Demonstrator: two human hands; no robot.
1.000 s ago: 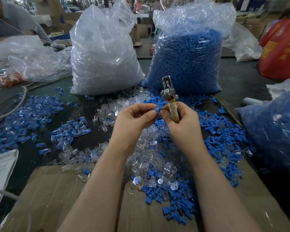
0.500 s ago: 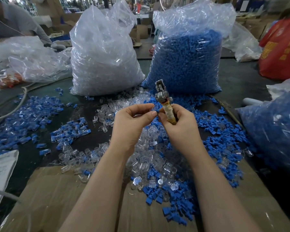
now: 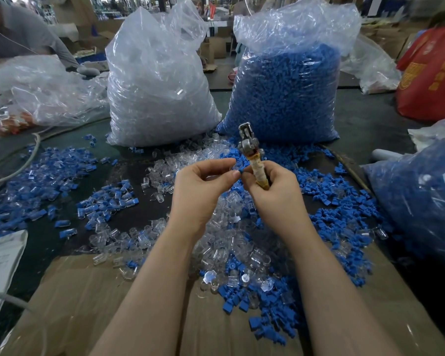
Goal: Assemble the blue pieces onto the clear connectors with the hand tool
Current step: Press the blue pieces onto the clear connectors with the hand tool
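Blue plastic piece (image 3: 239, 171) pinched between both hands above the heap of loose clear connectors (image 3: 231, 235).
Left hand (image 3: 201, 191) pinches it by fingertips; right hand (image 3: 275, 194) also grips the tape-wrapped metal hand tool (image 3: 253, 155), upright.

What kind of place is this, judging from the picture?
Probably a small factory or assembly workshop: two big plastic sacks of clear connectors and blue pieces, loose parts heaped on the table, and cardboard boxes behind.
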